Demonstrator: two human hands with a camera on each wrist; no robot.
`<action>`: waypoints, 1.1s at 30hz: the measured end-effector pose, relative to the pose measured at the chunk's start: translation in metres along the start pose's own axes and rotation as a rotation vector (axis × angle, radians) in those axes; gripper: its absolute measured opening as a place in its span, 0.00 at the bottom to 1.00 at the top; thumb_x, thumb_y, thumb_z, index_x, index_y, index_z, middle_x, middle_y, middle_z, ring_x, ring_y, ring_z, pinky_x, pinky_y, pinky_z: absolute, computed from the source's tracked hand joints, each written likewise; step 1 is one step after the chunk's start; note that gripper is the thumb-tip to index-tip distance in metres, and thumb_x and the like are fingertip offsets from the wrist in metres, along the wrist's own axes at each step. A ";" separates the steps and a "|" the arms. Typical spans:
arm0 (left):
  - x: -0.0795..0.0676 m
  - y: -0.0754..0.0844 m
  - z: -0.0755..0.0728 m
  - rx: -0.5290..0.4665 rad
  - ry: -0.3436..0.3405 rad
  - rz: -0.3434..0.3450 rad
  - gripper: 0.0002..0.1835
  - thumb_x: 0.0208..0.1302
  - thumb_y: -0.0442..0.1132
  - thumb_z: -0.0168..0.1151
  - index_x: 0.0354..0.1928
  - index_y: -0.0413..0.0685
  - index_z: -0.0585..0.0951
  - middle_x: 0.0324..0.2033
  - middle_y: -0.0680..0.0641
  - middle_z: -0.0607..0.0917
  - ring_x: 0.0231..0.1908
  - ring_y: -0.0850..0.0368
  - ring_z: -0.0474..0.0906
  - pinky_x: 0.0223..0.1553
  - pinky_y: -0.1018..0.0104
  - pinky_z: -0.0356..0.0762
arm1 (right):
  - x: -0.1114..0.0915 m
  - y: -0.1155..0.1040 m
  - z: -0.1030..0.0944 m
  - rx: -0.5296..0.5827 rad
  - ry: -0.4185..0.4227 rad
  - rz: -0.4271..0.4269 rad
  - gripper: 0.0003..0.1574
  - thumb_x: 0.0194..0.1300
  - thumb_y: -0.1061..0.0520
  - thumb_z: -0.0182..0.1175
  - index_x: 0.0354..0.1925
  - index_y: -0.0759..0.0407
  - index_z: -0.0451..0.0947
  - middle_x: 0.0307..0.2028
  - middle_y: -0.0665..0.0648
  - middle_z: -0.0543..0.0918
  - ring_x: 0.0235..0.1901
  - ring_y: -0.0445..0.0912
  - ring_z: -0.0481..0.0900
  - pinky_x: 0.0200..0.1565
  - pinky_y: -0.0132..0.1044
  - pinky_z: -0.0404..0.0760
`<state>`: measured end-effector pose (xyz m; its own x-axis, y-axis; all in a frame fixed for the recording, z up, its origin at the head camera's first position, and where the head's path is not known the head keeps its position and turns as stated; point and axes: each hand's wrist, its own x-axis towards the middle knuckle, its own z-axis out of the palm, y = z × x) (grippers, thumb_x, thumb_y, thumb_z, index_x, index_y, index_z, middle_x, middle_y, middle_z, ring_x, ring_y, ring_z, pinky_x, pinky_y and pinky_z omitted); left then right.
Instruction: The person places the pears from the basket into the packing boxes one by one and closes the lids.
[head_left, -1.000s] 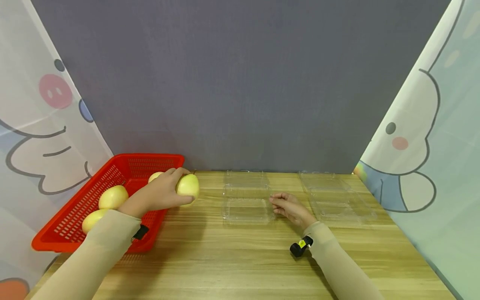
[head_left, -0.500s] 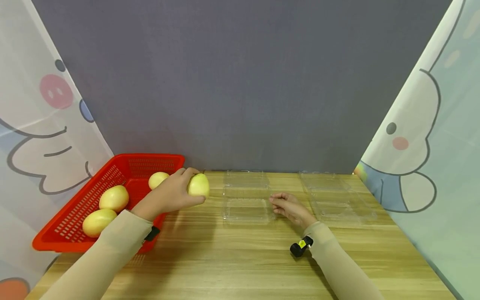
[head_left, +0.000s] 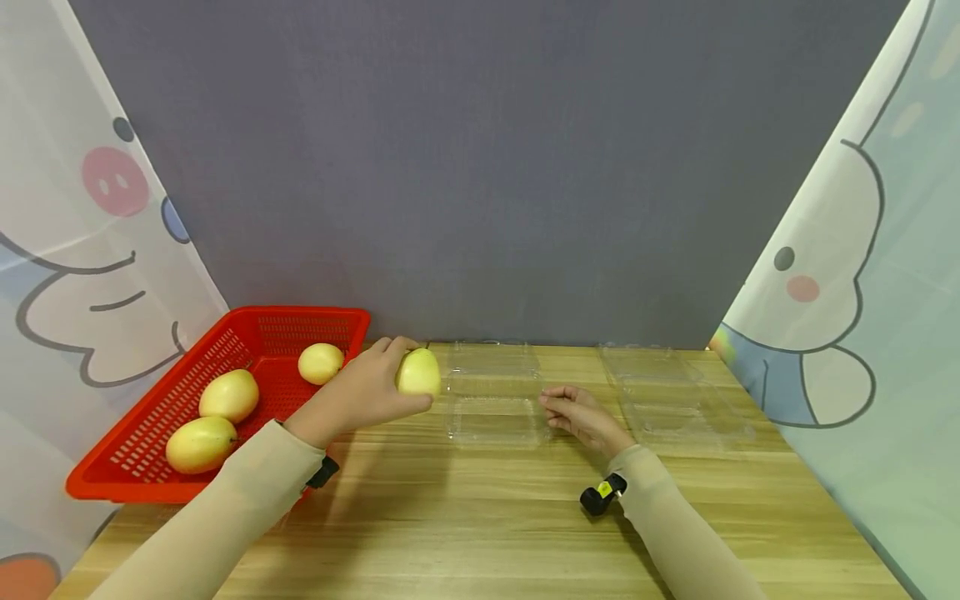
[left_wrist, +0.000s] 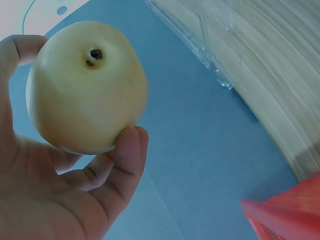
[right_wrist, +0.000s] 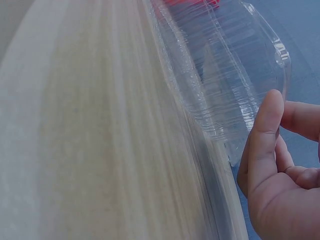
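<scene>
My left hand (head_left: 367,392) holds a pale yellow pear (head_left: 418,372) above the table, between the red basket and a clear plastic box (head_left: 491,421). Fingers and thumb wrap the pear's sides in the left wrist view, and the dark end of the pear (left_wrist: 90,95) faces the camera. The box stands with its hinged lid laid back toward the grey panel. At its right edge is my right hand (head_left: 583,417); in the right wrist view its thumb and fingers pinch the rim of the clear box (right_wrist: 220,75).
On the left, a red slotted basket (head_left: 97,487) holds three pears, one pear (head_left: 321,364) near its back right corner. A second clear plastic box (head_left: 667,412) lies open on the right. Behind the wooden table (head_left: 480,533) rises a grey panel (head_left: 480,183).
My left hand has carried the pear rightward, away from the basket and closer to the clear box. More of the pears in the basket show. My right hand has stayed at the box edge.
</scene>
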<state>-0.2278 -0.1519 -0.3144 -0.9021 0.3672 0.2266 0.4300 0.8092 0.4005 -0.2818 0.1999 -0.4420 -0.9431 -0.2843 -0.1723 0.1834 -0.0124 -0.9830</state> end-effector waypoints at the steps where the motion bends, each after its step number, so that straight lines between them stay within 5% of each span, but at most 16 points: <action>1: 0.000 0.001 0.001 -0.001 -0.002 -0.001 0.36 0.51 0.55 0.67 0.61 0.45 0.73 0.46 0.45 0.78 0.35 0.53 0.74 0.33 0.61 0.75 | 0.000 0.000 0.000 0.001 0.000 0.000 0.23 0.74 0.63 0.56 0.60 0.75 0.62 0.44 0.61 0.75 0.35 0.43 0.77 0.35 0.28 0.81; 33: 0.025 0.037 0.057 -0.078 -0.072 0.079 0.40 0.51 0.54 0.69 0.63 0.39 0.73 0.52 0.42 0.78 0.38 0.51 0.77 0.33 0.61 0.78 | 0.002 0.002 0.000 -0.011 0.016 0.003 0.22 0.74 0.63 0.56 0.59 0.74 0.64 0.45 0.61 0.74 0.36 0.43 0.76 0.36 0.29 0.81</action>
<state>-0.2363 -0.0864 -0.3439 -0.8643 0.4625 0.1974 0.4989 0.7392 0.4524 -0.2836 0.1993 -0.4444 -0.9469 -0.2691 -0.1759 0.1830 -0.0014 -0.9831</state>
